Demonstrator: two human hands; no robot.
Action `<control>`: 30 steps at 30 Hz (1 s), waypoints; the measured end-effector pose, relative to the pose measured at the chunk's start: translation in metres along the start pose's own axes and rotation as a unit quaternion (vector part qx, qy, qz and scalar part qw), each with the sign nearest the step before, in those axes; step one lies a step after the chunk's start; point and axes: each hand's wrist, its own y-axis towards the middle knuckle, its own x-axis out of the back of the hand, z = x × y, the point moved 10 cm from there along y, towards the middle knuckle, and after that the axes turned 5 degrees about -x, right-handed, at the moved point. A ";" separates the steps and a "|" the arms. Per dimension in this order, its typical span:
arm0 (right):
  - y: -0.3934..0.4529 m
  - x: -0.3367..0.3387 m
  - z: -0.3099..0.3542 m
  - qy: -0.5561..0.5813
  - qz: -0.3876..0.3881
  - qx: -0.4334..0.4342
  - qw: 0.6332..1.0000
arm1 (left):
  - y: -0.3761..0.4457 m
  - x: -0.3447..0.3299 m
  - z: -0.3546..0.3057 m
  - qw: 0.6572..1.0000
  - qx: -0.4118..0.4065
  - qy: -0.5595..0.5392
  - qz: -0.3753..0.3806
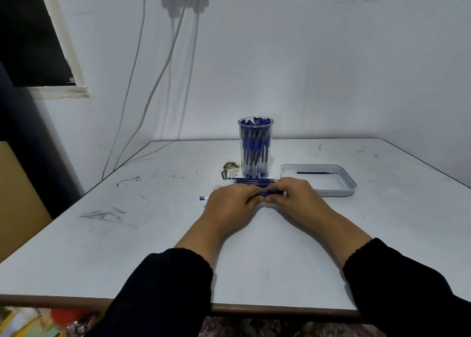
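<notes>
Two-handed work on a pen, seen from the head camera. Nearest, both forearms in dark sleeves lie on the white table (254,260), which steadies the wrists for fine finger work. The left hand (230,201) and right hand (298,196) meet at mid-table with fingers curled, each pinching one blue ballpoint pen (266,194). The pen lies level and crosswise. Its blue grip section shows in the gap between the hands, and its blue end plug pokes out left of the left hand. Opposed grips of this kind suggest that the barrel is being twisted or pulled apart, or joined; the fingers hide which.

Just behind the grip lies a row of loose ink refills (254,181), parallel to the held pen and probably staged within finger reach. Behind and right of the grip, a shallow white tray (331,192) holds a single refill (314,173), apparently kept apart from the row. Behind the row stands a clear plastic cup (255,158) packed with capped blue pens, presumably the stock. A dark scorch mark (230,167) lies left of the cup.

No brand, label or writing can be read.
</notes>
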 end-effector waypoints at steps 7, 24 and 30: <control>0.000 0.000 -0.001 0.023 0.009 0.004 1.000 | 0.000 -0.002 -0.001 1.000 -0.024 0.011 -0.010; 0.011 0.004 -0.005 0.026 -0.030 0.003 0.999 | 0.005 0.008 -0.004 0.995 -0.034 0.063 -0.075; 0.006 0.002 -0.007 0.015 -0.011 0.002 1.000 | 0.005 0.002 -0.006 0.996 -0.044 0.054 -0.061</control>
